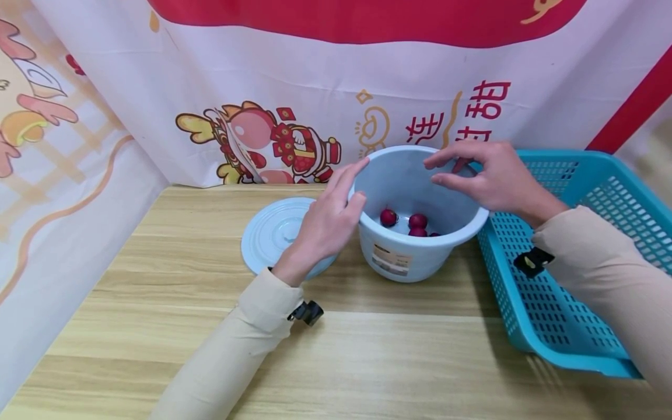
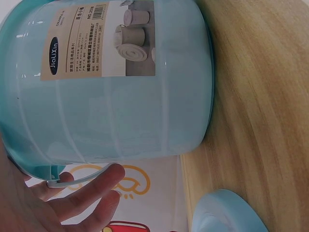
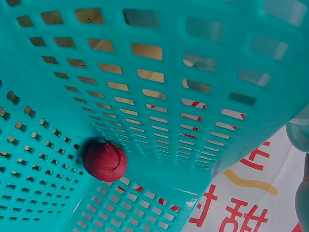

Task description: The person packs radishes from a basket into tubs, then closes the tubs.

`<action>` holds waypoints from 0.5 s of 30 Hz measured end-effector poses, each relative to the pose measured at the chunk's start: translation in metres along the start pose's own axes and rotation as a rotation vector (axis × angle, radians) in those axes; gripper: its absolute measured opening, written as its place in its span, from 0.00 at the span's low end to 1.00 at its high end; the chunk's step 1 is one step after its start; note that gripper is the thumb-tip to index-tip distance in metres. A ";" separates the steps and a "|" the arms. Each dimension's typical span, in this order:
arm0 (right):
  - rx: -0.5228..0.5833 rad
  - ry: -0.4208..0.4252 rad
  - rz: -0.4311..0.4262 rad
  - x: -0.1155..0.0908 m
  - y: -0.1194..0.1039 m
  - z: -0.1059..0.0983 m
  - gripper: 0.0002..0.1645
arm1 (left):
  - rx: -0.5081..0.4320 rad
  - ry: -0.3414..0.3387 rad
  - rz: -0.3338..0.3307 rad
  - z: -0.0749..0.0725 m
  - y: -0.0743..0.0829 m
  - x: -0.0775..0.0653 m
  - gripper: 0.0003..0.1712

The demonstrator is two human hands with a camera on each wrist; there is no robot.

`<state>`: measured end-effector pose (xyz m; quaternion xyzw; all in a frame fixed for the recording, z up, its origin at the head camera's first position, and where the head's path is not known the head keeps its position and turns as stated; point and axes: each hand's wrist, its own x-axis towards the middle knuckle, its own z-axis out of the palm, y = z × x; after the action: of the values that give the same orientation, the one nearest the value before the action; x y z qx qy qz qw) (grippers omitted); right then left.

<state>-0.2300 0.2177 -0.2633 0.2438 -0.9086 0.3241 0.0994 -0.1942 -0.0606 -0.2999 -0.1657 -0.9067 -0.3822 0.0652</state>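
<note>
A light-blue bucket [image 1: 406, 256] stands upright, with several dark red, round plum-like fruits [image 1: 417, 221] at its bottom. My left hand [image 1: 331, 216] rests at the bucket's left rim. In the left wrist view its fingers [image 2: 94, 191] spread beside the bucket's thin handle [image 2: 82, 181]. Over the right rim hangs my right hand [image 1: 485, 175], thumb and fingers apart with nothing between them. To the right is a teal perforated basket [image 1: 511, 291]; the right wrist view shows one red fruit [image 3: 105, 161] in its corner.
A round light-blue lid [image 1: 268, 233] lies on the wooden table [image 1: 367, 361], left of the bucket and partly behind my left forearm. A printed white cloth [image 1: 315, 76] hangs behind the bucket and basket. The basket sits close against the bucket's right side.
</note>
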 end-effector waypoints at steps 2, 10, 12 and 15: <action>-0.001 0.000 0.000 0.000 0.000 0.000 0.26 | -0.001 -0.001 0.000 0.000 0.000 0.000 0.33; 0.001 0.000 -0.001 -0.001 0.001 0.000 0.25 | -0.004 -0.007 -0.007 0.001 0.000 0.000 0.33; 0.001 -0.001 -0.001 -0.001 0.001 0.000 0.25 | -0.001 -0.008 -0.008 0.001 0.000 0.000 0.33; 0.006 -0.001 -0.009 0.000 0.001 0.000 0.25 | 0.002 -0.007 -0.013 0.000 0.000 0.000 0.33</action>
<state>-0.2309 0.2183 -0.2638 0.2485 -0.9066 0.3261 0.0996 -0.1944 -0.0603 -0.2994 -0.1610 -0.9085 -0.3811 0.0594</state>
